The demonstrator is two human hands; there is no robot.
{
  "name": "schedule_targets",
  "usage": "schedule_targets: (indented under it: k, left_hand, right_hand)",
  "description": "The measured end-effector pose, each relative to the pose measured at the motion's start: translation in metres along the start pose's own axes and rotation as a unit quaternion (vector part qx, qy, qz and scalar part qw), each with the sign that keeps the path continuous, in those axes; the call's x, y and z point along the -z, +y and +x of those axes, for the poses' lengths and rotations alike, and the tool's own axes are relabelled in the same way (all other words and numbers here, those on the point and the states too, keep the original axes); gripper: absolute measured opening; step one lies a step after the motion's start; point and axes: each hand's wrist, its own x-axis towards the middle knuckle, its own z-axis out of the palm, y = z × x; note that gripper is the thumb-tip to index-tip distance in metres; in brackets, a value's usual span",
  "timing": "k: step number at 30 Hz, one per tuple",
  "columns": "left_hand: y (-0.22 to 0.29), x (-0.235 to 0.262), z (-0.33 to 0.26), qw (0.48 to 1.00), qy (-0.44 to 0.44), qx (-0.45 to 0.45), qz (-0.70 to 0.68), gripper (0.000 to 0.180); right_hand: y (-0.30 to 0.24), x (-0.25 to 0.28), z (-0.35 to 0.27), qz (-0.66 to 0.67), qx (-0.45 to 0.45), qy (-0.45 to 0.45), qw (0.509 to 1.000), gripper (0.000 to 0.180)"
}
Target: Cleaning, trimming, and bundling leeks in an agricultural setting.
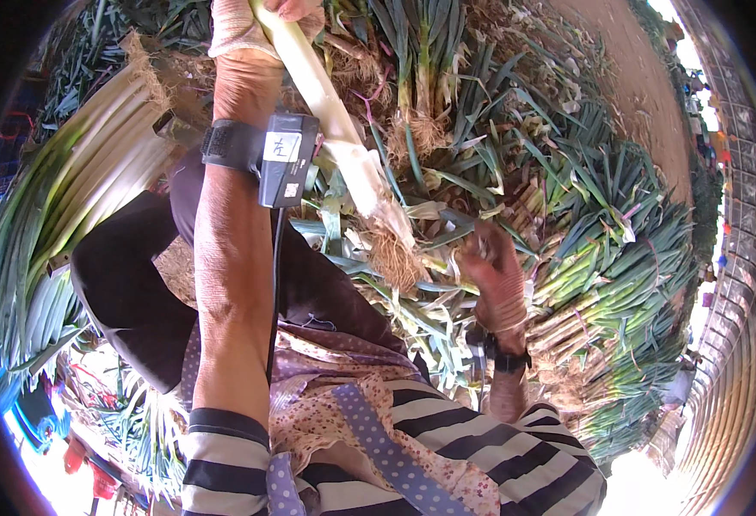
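Note:
At the top edge, my left hand [244, 27], in a pale fingerless glove, is closed around a large leek [328, 96]. Its thick white shaft slants down to the right, ending in brown roots [395, 258] above my lap. Loose, torn outer skin hangs near the root end. Right of the roots, apart from the leek, is my right hand [496, 279], also partly gloved. Its fingers are curled in; whatever lies inside them is too small to make out. Both wrists wear black straps, the left one bearing a dark box [288, 161].
Cleaned leeks [107, 142] lie in a pile at the left, white ends upward. Untrimmed leeks with rooty ends [606, 284] heap up on the right. Several more stand upright [416, 69] at the far side. Peeled leaves litter the ground, and bare soil [636, 77] shows at upper right.

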Motion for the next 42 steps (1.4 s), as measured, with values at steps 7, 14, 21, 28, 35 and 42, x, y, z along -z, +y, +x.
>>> schedule_targets:
  k: [7, 14, 21, 28, 35, 42]
  left_hand:
    - [0.003, -0.001, -0.002, 0.997, 0.052, -0.022, 0.045, 0.041]
    - [0.001, -0.003, -0.003, 0.985, 0.13, -0.039, 0.103, 0.034]
    - [0.031, 0.004, -0.006, 0.955, 0.245, -0.067, 0.155, 0.049]
    - [0.033, 0.008, -0.017, 0.966, 0.209, -0.063, 0.135, 0.046]
    - [-0.008, -0.015, -0.006, 0.941, 0.288, -0.117, 0.136, 0.052]
    - [0.011, -0.014, -0.007, 0.928, 0.296, -0.155, 0.163, 0.054]
  right_hand:
    - [-0.041, -0.067, 0.059, -0.346, 0.49, -0.079, 0.796, 0.03]
    - [-0.028, -0.07, 0.059, -0.031, 0.195, -0.169, 0.966, 0.018]
    - [0.015, -0.028, -0.047, -0.117, -0.005, -0.1, 0.988, 0.009]
    - [0.029, -0.039, 0.0, -0.477, -0.004, -0.107, 0.872, 0.075]
    - [0.065, -0.153, 0.123, 0.261, 0.238, -0.097, 0.93, 0.058]
    - [-0.064, -0.128, 0.05, 0.545, -0.089, -0.211, 0.807, 0.04]
